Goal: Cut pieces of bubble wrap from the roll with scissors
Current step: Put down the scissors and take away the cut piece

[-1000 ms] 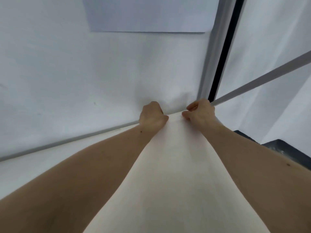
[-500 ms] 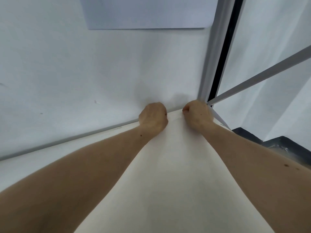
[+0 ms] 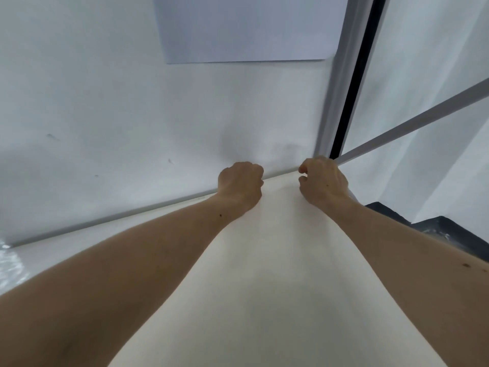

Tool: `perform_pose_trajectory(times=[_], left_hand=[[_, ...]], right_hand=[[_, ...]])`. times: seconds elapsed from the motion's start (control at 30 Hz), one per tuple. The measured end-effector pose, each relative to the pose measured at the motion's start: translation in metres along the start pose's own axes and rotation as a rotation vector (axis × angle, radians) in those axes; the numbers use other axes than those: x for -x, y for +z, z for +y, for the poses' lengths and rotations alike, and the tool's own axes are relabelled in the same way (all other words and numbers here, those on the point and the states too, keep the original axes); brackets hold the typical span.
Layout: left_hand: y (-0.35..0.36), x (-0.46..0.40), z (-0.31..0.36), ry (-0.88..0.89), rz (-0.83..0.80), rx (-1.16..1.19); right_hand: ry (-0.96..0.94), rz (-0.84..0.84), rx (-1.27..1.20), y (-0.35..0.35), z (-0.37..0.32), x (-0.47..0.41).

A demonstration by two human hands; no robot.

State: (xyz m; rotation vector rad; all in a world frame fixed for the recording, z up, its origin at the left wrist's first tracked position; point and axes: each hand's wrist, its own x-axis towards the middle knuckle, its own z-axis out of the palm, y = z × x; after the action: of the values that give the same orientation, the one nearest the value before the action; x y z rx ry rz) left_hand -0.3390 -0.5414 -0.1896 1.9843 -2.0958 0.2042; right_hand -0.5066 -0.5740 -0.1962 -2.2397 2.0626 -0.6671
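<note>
Gripping the white sheet's (image 3: 277, 260) far edge as before, both hands — left (image 3: 240, 182), right (image 3: 321, 181) — fisted, barely shifted.

Two bare forearms, no sleeves visible, no watch or rings seen. Small dark mole on left forearm (image 3: 221, 215) near wrist; dark spot on right forearm (image 3: 466, 265).

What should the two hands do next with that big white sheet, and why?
Probably pull the white sheet gently toward the body. The left hand and right hand both grip its far edge by the wall, fingers curled, and no scissors are in view yet.
</note>
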Motion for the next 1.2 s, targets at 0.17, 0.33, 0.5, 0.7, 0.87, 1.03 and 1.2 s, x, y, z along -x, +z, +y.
perform_pose_trajectory(times=[0.17,0.33,0.5,0.7,0.87,1.03,1.2], left_hand=[[-0.029,0.034,-0.018,-0.006,-0.028,-0.108],[-0.059,0.093,-0.041,-0.075,-0.07,-0.085],[-0.083,0.175,-0.068,-0.13,-0.118,-0.073],[-0.109,0.271,-0.105,-0.21,-0.15,-0.064],[-0.119,0.326,-0.146,-0.437,-0.152,0.105],[-0.115,0.349,-0.181,-0.671,-0.084,0.346],[-0.107,0.35,-0.198,-0.777,0.009,0.564]], right_hand=[[-0.052,-0.019,0.042,-0.02,-0.02,0.032],[-0.122,-0.095,0.026,-0.038,-0.057,0.079],[-0.201,-0.192,0.016,-0.051,-0.113,0.136],[-0.323,-0.272,-0.065,-0.049,-0.186,0.206],[-0.394,-0.374,-0.125,-0.03,-0.241,0.24],[-0.329,-0.552,-0.291,-0.005,-0.286,0.246],[-0.198,-0.61,-0.486,0.015,-0.315,0.242]])
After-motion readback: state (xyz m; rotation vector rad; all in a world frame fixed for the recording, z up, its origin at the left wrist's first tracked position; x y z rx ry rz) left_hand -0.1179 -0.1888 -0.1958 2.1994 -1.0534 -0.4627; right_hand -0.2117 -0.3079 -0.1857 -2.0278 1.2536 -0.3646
